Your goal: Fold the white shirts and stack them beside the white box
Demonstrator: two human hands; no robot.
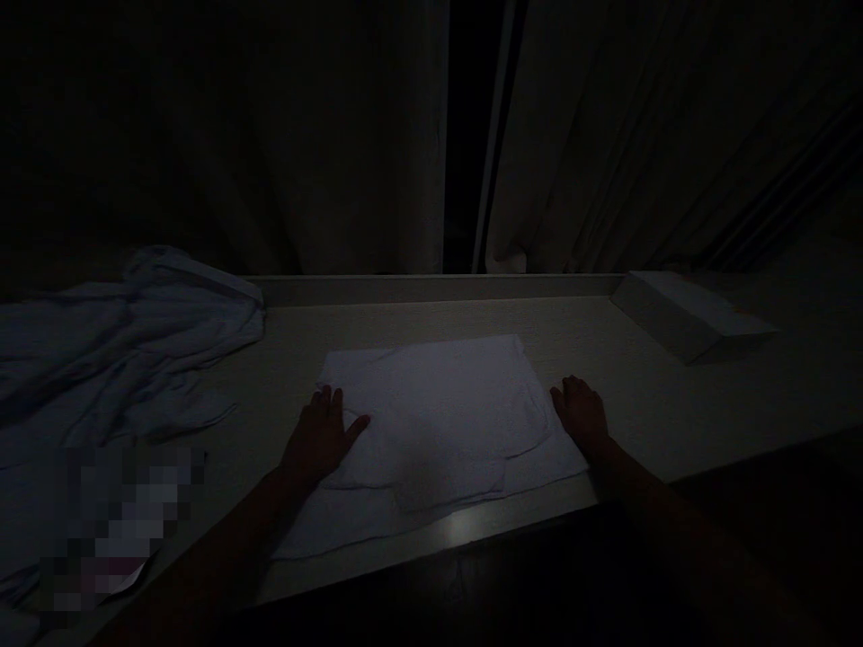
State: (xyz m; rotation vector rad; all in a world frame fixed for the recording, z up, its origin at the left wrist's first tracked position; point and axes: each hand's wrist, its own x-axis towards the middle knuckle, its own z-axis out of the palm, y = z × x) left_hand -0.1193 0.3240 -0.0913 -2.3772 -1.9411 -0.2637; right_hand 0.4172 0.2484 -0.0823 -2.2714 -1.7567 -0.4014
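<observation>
At 6 o'clock, nearest the camera, the pale front edge of the light wood-grain table (647, 395) catches a faint gleam, and the 2 forearms reach over it out of a very dark room. Lying flat just beyond that edge is the folded white rectangular cloth (431, 422), its layers stepped so a smaller fold sits on a wider one. The left hand (322, 435) rests palm down on the cloth's edge at 9 o'clock, fingers spread flat and thumb pointing inward, gripping nothing. The right hand (580, 415) sits at the cloth's 3 o'clock edge, touching it, fingers loosely curled downward; whether it pinches the fabric cannot be told in this light. Out at 9 o'clock from the cloth, well apart, a rumpled heap of pale blue fabric (128, 341) spreads across the table. Toward 2 o'clock lies a flat pale rectangular box (688, 319), near the raised back ledge. Farthest off, at 12 o'clock, hang light-coloured pleated curtains (364, 153) with a dark gap between them.
</observation>
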